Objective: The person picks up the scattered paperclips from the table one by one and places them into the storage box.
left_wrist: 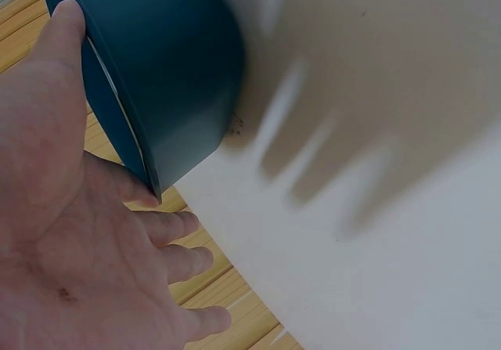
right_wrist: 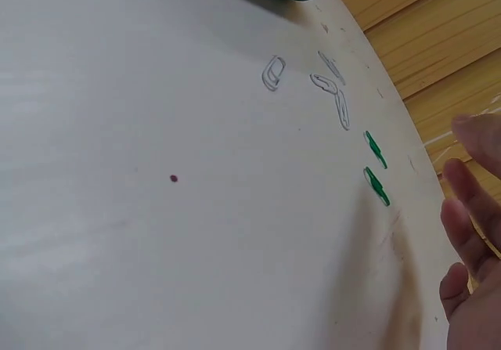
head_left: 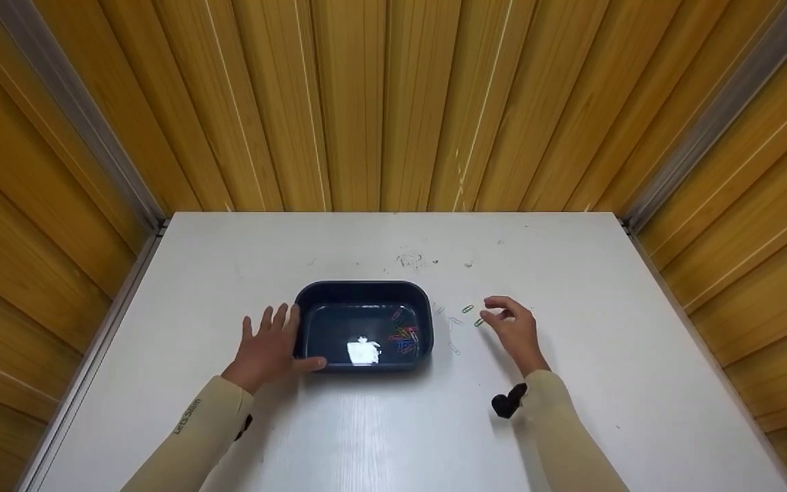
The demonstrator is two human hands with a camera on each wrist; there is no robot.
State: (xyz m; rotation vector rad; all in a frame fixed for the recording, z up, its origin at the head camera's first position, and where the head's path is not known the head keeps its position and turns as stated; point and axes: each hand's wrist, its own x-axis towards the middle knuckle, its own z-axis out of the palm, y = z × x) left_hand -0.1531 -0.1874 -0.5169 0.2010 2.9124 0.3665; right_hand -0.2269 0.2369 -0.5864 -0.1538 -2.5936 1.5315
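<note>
Clips of thin bent wire: two green clips [right_wrist: 376, 186], vivid and glossy, lying near each other, roughly parallel, on a white tabletop [head_left: 366, 430]; beside them several pale clips [right_wrist: 273, 73], clear or silvery, with two seeming to meet end to end. More in a dark blue, round-cornered bin [head_left: 339, 328], heaped toward its right end: coloured clips [head_left: 405, 335] in red, blue and other shades, too small and tangled to count. Green pair just beside the tips of thumb and forefinger of the right hand [head_left: 515, 335], seen from above; pale ones farther off, between that pair and the bin. Right fingers bent but released, thumb and forefinger slightly parted, raised over the tabletop in the wrist view. Left hand [head_left: 267, 348] at the bin's near left corner, well apart from the loose clips, likewise unclenched: thumb laid along the near rim, forefinger touching the left side, remaining fingers straight and fanned out; coloured heap across the bin from them
</note>
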